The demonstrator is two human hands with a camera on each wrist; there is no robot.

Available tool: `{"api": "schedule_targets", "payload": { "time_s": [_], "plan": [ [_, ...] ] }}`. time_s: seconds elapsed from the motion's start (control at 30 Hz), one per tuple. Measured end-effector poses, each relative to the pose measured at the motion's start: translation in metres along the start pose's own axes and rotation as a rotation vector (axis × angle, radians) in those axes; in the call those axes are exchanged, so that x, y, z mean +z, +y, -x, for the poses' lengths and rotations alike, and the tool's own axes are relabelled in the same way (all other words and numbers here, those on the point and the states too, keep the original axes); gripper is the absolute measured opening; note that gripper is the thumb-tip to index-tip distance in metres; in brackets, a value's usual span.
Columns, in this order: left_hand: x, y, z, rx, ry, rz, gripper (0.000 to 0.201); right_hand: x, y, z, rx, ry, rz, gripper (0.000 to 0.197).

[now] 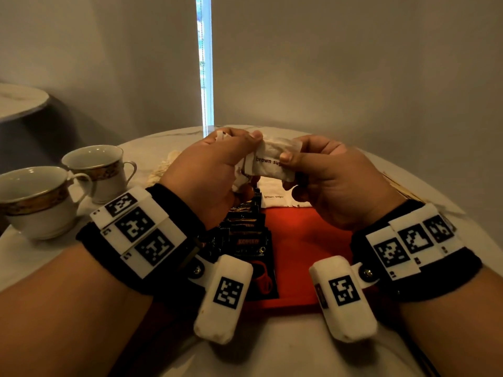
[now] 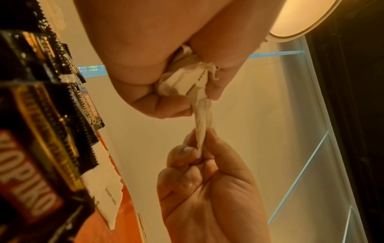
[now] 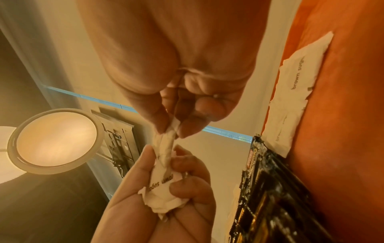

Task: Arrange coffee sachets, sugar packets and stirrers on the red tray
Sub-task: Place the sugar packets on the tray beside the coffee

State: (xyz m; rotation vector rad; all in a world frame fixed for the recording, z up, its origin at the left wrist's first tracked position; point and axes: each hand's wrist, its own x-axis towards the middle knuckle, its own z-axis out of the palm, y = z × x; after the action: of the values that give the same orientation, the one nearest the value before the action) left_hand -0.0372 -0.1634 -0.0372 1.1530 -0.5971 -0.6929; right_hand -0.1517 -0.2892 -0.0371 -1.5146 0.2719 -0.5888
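- Sugar packet (image 1: 273,163), marked "brown sugar": held in the air between both hands, long axis running hand to hand.
- Left hand (image 1: 215,164): fingers curled round a bunch of further packets, thumb pinching this packet's near end.
- Right hand (image 1: 330,180): thumb and forefinger pinching the opposite end.
- Red tray (image 1: 299,240): directly below both hands; coffee sachets (image 1: 245,240) under the left hand, laid sugar packets (image 1: 275,198) beneath the right, probably the nearer hand for placing.
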Motion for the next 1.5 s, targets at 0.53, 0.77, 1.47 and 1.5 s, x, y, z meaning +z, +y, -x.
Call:
{"api": "schedule_targets", "payload": {
  "time_s": [0.53, 0.77, 1.47, 1.5],
  "plan": [
    [-0.016, 0.017, -0.007, -0.12, 0.095, 0.289, 0.016, -0.043, 0.034, -0.025, 0.554, 0.091, 0.029, 0.01],
    [-0.012, 0.016, -0.006, -0.114, 0.085, 0.262, 0.015, -0.04, 0.036, -0.026, 0.545, 0.113, 0.132, 0.024],
    [-0.01, 0.016, -0.006, -0.132, 0.091, 0.29, 0.015, -0.03, 0.029, -0.02, 0.49, 0.181, 0.263, 0.023],
    [-0.01, 0.016, -0.006, -0.135, 0.091, 0.288, 0.015, -0.03, 0.029, -0.02, 0.489, 0.181, 0.267, 0.022]
  ]
}}
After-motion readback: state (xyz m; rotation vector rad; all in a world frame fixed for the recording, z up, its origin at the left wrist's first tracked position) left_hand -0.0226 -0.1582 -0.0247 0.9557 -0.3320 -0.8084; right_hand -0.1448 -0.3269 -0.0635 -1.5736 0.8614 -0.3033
